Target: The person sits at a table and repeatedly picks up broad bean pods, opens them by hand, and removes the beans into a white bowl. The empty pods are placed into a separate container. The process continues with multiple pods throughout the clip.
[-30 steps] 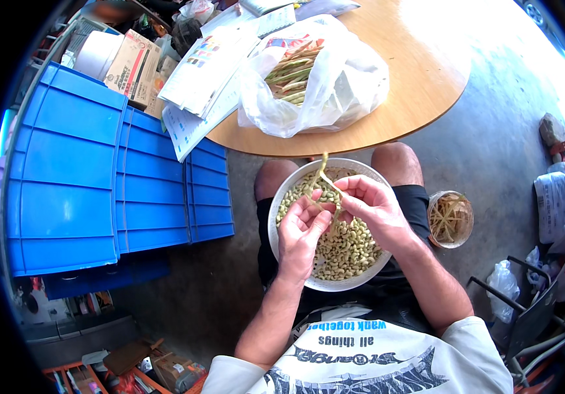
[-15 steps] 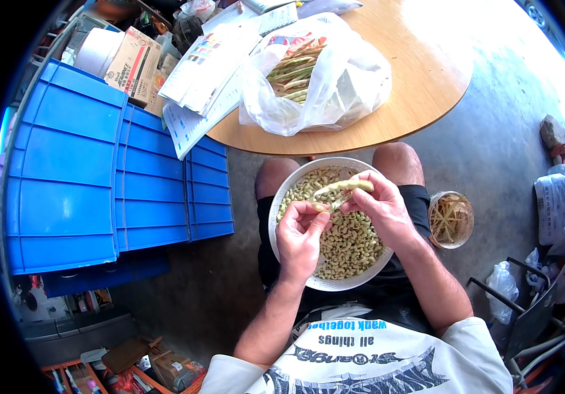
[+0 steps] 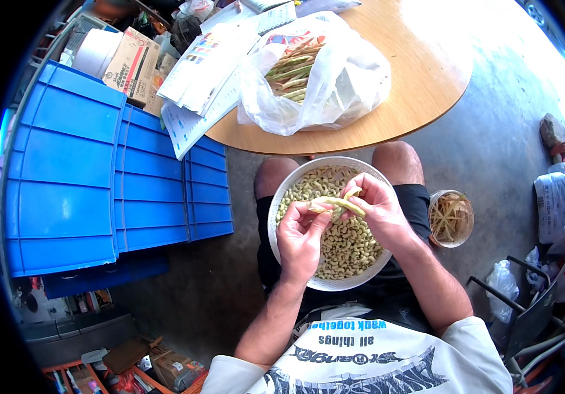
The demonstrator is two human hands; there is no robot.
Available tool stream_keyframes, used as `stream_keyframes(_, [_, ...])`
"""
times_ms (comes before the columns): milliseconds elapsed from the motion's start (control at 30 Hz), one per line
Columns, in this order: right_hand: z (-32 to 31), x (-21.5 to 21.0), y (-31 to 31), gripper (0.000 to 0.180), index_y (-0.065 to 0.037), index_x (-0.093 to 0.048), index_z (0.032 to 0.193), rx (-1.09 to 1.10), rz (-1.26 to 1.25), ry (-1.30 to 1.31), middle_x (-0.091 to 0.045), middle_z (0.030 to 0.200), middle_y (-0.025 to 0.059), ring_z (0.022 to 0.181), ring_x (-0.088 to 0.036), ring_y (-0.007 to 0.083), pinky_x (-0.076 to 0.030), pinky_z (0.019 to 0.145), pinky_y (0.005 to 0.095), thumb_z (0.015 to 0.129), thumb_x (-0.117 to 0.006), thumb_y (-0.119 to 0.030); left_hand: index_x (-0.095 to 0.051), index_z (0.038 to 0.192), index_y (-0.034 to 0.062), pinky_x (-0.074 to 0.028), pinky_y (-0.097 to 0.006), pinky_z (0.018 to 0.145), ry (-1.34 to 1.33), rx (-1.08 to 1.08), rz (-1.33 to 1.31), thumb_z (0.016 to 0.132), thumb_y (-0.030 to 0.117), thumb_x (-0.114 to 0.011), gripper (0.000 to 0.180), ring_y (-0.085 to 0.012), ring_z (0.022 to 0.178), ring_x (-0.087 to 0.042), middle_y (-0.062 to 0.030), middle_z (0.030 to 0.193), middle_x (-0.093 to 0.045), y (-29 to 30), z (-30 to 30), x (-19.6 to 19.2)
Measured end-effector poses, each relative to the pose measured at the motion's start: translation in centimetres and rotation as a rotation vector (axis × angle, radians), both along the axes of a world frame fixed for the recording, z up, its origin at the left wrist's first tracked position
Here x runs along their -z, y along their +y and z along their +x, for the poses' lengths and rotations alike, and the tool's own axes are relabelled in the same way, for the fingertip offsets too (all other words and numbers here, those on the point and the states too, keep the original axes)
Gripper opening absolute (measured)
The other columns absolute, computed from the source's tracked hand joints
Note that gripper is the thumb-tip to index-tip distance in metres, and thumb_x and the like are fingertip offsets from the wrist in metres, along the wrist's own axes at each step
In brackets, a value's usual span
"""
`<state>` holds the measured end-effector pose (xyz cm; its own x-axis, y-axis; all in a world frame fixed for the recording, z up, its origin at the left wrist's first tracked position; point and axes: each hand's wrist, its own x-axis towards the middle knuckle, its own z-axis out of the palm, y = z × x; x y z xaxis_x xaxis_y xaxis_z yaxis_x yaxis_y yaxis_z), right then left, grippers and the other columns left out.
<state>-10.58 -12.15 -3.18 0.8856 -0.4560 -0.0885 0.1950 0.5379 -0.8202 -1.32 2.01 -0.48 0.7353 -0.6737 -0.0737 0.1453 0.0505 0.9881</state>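
Observation:
Between my two hands is a pale green bean pod point(image 3: 339, 203), split partly open and bent. My left hand point(image 3: 301, 235) pinches its left end between thumb and fingers. At the other end my right hand point(image 3: 381, 209) grips it, with a piece of the pod sticking up near the fingertips. Just below both hands a white round basin point(image 3: 280, 248) rests on my lap, holding many shelled pale green beans point(image 3: 348, 246). Whether beans still sit inside the pod is too small to tell.
Ahead, a wooden table point(image 3: 420, 98) carries a white plastic bag point(image 3: 355, 85) of long bean pods point(image 3: 292, 69) and some papers point(image 3: 207, 72). A small bin point(image 3: 451, 220) with empty pods stands right of my leg. Blue crates point(image 3: 66, 177) fill the left; plastic bags point(image 3: 558, 203) lie at right.
The pod has turned from slanting up to the right to slanting down to the right. A strip of it now stands up by my right fingers. My hands have shifted only slightly.

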Motion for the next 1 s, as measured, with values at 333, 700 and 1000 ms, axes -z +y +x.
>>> stream_keyframes(333, [0.0, -0.5, -0.2, 0.014, -0.002, -0.052, 0.104, 0.066, -0.036, 0.058, -0.062, 0.093, 0.0045, 0.076, -0.062, 0.0088, -0.056, 0.070, 0.0241, 0.095, -0.061, -0.009, -0.049, 0.106, 0.0034, -0.058, -0.031, 0.078, 0.079, -0.128, -0.084, 0.099, 0.009, -0.054, 0.010, -0.0189, 0.092, -0.067, -0.0138, 0.105, -0.066, 0.0, 0.6, -0.3])
stream_keyframes(700, [-0.3, -0.4, -0.7, 0.008, -0.002, -0.052, 0.103, 0.045, -0.168, 0.083, -0.060, 0.090, 0.0033, 0.076, -0.061, 0.0078, -0.055, 0.070, 0.0230, 0.097, -0.056, -0.005, -0.045, 0.106, 0.0042, -0.057, -0.031, 0.076, 0.127, -0.111, -0.047, 0.102, 0.010, -0.048, 0.008, -0.0201, 0.090, -0.066, -0.0129, 0.102, -0.064, 0.1, 0.6, -1.1])
stream_keyframes(1000, [-0.6, -1.1, -1.3, 0.007, 0.001, -0.055, 0.099, 0.049, -0.289, 0.205, -0.058, 0.091, 0.0026, 0.080, -0.059, 0.0074, -0.053, 0.070, 0.0223, 0.092, -0.055, 0.004, -0.045, 0.108, 0.0048, -0.054, -0.030, 0.071, 0.119, -0.176, -0.069, 0.101, 0.005, -0.046, 0.006, -0.0146, 0.078, -0.060, -0.0083, 0.093, -0.059, 0.6, 1.0, -1.1])
